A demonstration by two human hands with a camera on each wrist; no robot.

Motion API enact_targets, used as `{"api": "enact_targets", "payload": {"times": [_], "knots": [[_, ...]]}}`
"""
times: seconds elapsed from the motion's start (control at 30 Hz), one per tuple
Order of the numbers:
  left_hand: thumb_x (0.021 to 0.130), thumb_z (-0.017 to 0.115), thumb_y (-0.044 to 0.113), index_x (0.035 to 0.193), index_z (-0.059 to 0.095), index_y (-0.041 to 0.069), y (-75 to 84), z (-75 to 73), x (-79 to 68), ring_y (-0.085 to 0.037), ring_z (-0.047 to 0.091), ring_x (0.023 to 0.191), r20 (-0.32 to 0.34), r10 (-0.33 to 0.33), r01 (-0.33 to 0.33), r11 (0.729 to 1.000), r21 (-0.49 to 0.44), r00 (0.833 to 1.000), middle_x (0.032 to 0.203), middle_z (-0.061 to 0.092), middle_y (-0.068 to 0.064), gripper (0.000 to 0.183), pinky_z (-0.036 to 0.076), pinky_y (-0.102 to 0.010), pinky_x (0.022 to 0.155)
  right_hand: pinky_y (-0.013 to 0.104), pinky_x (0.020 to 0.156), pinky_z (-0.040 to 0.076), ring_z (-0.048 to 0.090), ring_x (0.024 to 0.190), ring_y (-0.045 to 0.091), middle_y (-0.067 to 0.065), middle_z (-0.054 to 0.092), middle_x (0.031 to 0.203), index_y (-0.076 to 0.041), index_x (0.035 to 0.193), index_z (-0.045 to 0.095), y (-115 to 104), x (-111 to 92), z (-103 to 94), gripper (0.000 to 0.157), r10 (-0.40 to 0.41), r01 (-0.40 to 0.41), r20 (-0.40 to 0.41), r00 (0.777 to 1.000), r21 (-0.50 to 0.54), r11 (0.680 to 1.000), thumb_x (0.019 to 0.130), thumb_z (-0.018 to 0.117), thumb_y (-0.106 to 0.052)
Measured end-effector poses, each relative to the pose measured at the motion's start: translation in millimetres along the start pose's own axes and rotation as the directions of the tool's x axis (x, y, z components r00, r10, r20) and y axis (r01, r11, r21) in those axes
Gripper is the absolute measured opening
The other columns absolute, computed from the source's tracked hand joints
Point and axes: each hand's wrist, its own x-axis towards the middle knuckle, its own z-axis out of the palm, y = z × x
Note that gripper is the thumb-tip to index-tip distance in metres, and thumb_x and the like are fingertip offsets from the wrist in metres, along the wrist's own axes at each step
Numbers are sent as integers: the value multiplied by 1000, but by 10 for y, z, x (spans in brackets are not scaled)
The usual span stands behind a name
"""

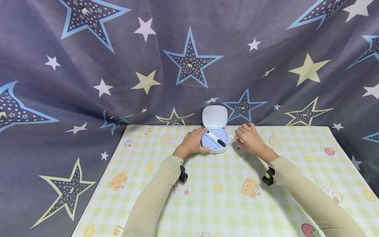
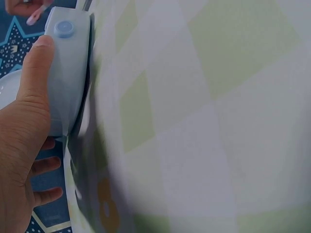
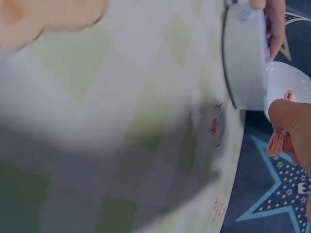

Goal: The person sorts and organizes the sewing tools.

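A light blue box (image 1: 215, 148) stands at the far edge of the table with its white lid (image 1: 214, 116) raised. Inside lies a slim white tool (image 1: 215, 137) with a black handle, set diagonally. My left hand (image 1: 193, 141) grips the box at its left side, the thumb (image 2: 36, 68) along the front wall near the round button (image 2: 64, 29). To the right of the box, my right hand (image 1: 250, 138) pinches a rolled pink tape measure (image 3: 275, 144) with dark marks. One end of it pokes out towards the box; the rest is partly hidden by the fingers.
A green-and-white checked cloth (image 1: 207, 204) with cartoon prints covers the table. Right behind the box hangs a dark curtain (image 1: 177, 98) patterned with stars. Black wrist cameras (image 1: 268, 176) sit on both forearms.
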Motion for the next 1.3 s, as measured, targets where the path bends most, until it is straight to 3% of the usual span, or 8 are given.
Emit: {"api": "enact_targets", "payload": {"times": [0.63, 1.13, 1.3], "knots": [[75, 77, 70, 157, 33, 10, -8, -14, 2, -29, 55, 128, -18, 5, -5, 1000, -31, 1000, 149, 51, -9, 111, 50, -48, 100, 57, 91, 36, 48, 79, 26, 7, 61, 75, -6, 82, 61, -221, 402, -58, 13, 128, -121, -44, 991, 139, 983, 80, 74, -7], [75, 78, 70, 156, 34, 12, -10, 3, -6, -27, 55, 126, -10, 12, -12, 1000, -21, 1000, 147, 52, -7, 109, 51, -47, 98, 53, 92, 35, 55, 86, 27, 9, 70, 85, -4, 90, 68, -278, 490, 71, 11, 255, -269, 91, 963, 208, 941, 85, 75, -10], [75, 78, 69, 156, 34, 12, -21, 14, -11, -29, 56, 125, -21, 18, -19, 999, -41, 1000, 147, 52, -8, 109, 51, -48, 98, 54, 92, 36, 55, 85, 27, 9, 70, 84, -4, 89, 68, -300, 487, 117, 12, 276, -289, 88, 957, 221, 931, 83, 77, -10]]}}
